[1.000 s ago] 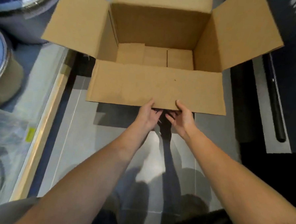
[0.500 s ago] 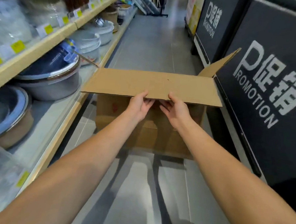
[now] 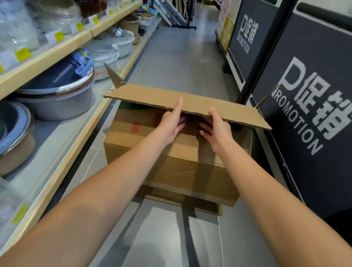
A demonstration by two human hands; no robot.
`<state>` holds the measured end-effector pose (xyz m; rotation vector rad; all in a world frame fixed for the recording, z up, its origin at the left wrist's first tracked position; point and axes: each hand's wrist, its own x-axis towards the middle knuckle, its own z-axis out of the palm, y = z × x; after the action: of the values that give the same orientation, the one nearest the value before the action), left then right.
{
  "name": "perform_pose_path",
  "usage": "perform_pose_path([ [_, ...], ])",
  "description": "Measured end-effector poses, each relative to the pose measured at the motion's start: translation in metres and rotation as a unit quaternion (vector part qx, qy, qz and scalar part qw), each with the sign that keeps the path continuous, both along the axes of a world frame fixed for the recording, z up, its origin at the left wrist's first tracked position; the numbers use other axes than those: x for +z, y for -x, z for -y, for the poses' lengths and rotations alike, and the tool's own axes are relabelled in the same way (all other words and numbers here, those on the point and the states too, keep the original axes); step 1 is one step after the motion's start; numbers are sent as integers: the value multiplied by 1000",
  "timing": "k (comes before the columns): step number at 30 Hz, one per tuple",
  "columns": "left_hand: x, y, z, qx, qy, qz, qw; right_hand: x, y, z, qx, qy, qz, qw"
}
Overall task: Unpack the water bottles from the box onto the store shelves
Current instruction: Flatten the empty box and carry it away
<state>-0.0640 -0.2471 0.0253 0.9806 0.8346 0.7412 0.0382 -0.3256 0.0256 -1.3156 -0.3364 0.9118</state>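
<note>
A brown cardboard box (image 3: 169, 167) stands on the aisle floor in front of me. Its near top flap (image 3: 152, 97) is lifted to roughly level. My left hand (image 3: 170, 124) grips the flap's near edge, thumb on top and fingers underneath. My right hand (image 3: 217, 128) holds the same edge a little to the right, in the same grip. The lifted flap hides the inside of the box, and no water bottles are in view.
Wooden-edged store shelves (image 3: 59, 51) run along the left, holding stacked grey and blue basins (image 3: 57, 90) and wrapped plates with yellow price tags. Dark promotion panels (image 3: 315, 112) stand close on the right. The tiled aisle (image 3: 175, 55) stretches ahead.
The view rose from looking down into the empty open box to looking along the aisle. Both hands kept hold of the near flap, which has swung up to roughly level.
</note>
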Motion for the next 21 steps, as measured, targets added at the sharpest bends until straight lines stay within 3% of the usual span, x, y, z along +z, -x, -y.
perform_pose_path([
  [2, -7, 1, 1, -27, -128, -137, 982, 0, -8, -3, 9, 2, 48, 999],
  [4, -16, 4, 1, -71, -272, -263, 923, 1, -13, -7, 23, 11, 119, 993],
  [7, -36, 7, -5, -172, -438, -443, 763, -11, -18, -12, 44, 61, 289, 954],
  [9, -44, 6, -8, -199, -475, -505, 692, -30, -25, -12, 62, 127, 434, 890],
  [11, -49, 4, -13, -195, -476, -527, 677, -49, -34, -9, 62, 198, 518, 830],
  [16, -59, 1, -25, -187, -508, -547, 638, -72, -47, 9, 7, 337, 581, 740],
  [18, -61, -4, -31, -193, -506, -550, 636, -79, -55, 14, -23, 360, 585, 726],
  [21, -64, -10, -33, -191, -502, -550, 639, -83, -62, 19, -75, 384, 556, 734],
])
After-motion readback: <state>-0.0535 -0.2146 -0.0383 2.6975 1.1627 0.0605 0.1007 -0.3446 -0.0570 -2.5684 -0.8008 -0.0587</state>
